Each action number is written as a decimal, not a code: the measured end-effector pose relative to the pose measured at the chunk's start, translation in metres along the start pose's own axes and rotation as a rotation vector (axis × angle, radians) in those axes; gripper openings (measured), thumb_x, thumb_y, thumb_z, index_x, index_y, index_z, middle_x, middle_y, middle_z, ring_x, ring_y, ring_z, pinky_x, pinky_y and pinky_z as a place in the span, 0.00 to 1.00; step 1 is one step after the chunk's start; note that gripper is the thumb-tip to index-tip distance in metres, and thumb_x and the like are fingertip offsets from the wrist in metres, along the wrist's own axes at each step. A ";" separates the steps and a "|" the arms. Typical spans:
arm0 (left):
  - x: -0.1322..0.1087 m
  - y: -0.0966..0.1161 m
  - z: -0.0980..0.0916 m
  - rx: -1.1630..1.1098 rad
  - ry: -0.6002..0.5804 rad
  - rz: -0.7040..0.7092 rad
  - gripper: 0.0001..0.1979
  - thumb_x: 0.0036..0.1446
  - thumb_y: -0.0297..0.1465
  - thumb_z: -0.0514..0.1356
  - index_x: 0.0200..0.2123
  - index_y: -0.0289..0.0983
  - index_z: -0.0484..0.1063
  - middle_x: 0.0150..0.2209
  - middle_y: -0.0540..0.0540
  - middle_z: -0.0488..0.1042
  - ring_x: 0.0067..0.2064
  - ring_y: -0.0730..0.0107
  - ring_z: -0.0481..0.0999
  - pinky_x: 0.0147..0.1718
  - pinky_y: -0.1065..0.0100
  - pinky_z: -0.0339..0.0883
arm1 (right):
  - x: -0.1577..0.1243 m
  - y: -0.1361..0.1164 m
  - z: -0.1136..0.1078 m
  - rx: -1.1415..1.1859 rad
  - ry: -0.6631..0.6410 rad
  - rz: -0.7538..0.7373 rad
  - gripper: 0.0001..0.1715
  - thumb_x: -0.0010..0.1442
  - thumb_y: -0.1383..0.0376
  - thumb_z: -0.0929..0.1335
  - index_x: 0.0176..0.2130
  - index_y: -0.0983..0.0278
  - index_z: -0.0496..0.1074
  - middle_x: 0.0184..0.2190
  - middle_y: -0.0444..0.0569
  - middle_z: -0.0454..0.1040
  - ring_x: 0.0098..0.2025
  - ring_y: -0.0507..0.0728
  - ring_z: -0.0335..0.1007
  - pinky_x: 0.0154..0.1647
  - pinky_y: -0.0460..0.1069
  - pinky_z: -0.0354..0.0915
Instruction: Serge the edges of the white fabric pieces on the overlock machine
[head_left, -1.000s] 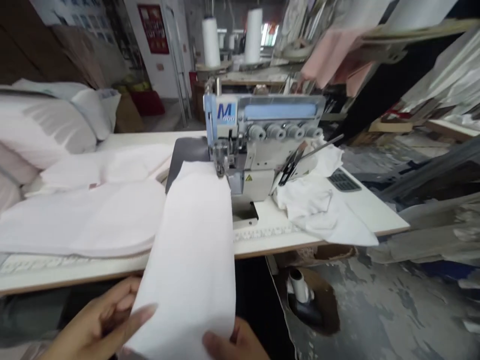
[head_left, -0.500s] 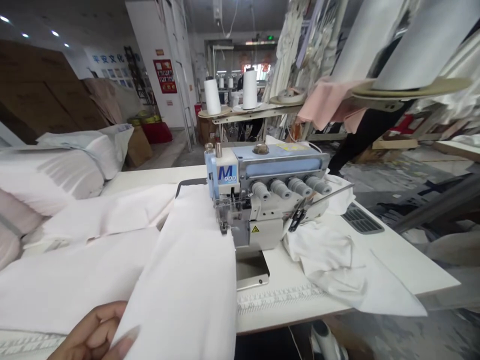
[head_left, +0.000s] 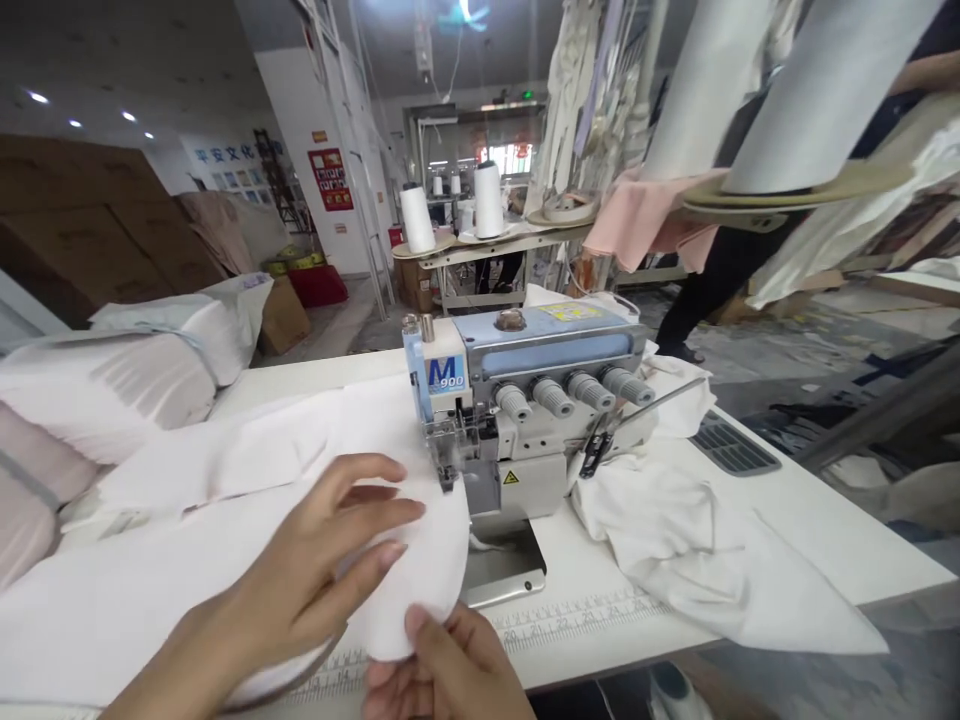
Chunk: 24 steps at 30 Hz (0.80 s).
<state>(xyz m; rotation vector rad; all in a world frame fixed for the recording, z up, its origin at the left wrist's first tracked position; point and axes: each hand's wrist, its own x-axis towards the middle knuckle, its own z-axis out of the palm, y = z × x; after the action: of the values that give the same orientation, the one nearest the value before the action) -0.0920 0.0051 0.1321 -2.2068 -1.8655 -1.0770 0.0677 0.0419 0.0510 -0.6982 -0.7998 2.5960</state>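
Observation:
My left hand lies on a white fabric piece with its fingers spread, just in front of the presser foot of a blue-and-grey overlock sewing machine. My right hand pinches the rounded lower edge of the same fabric from below. The fabric runs up to the needle area, where the foot and the machine's front hide part of it. Its layers lie on the white sewing table.
Large wrapped white bundles lie at the left. White cloth is heaped right of the machine. A ruler strip runs along the table's front edge. Thread cones stand behind, and a co-worker's legs stand at the back right.
The long hanging fabric strip now appears as a rounded edge near the presser foot. Both hands are higher and closer to the machine, and my view has moved toward it.

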 end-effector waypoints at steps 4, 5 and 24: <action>0.006 -0.020 0.014 -0.173 -0.217 0.088 0.26 0.68 0.43 0.39 0.52 0.46 0.73 0.54 0.44 0.70 0.57 0.57 0.66 0.55 0.56 0.61 | 0.007 -0.018 0.000 -0.045 0.038 -0.117 0.28 0.47 0.45 0.74 0.28 0.68 0.72 0.19 0.45 0.75 0.19 0.50 0.71 0.26 0.45 0.66; 0.001 -0.021 0.016 -0.166 -0.225 0.091 0.28 0.67 0.46 0.37 0.54 0.47 0.72 0.54 0.45 0.71 0.59 0.57 0.65 0.57 0.56 0.57 | 0.007 -0.022 -0.002 -0.068 0.039 -0.135 0.27 0.49 0.45 0.73 0.28 0.68 0.71 0.18 0.44 0.74 0.19 0.50 0.70 0.26 0.45 0.65; -0.029 0.031 0.031 0.141 -0.166 -0.009 0.29 0.69 0.43 0.35 0.63 0.36 0.59 0.64 0.46 0.61 0.65 0.65 0.57 0.64 0.64 0.51 | -0.002 -0.016 -0.006 -0.115 -0.027 -0.430 0.09 0.61 0.62 0.69 0.44 0.57 0.72 0.42 0.43 0.74 0.45 0.52 0.69 0.52 0.48 0.61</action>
<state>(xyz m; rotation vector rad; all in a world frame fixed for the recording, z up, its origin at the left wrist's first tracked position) -0.0512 -0.0131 0.1052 -2.2703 -1.9489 -0.7580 0.0756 0.0566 0.0567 -0.4603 -0.9907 2.1893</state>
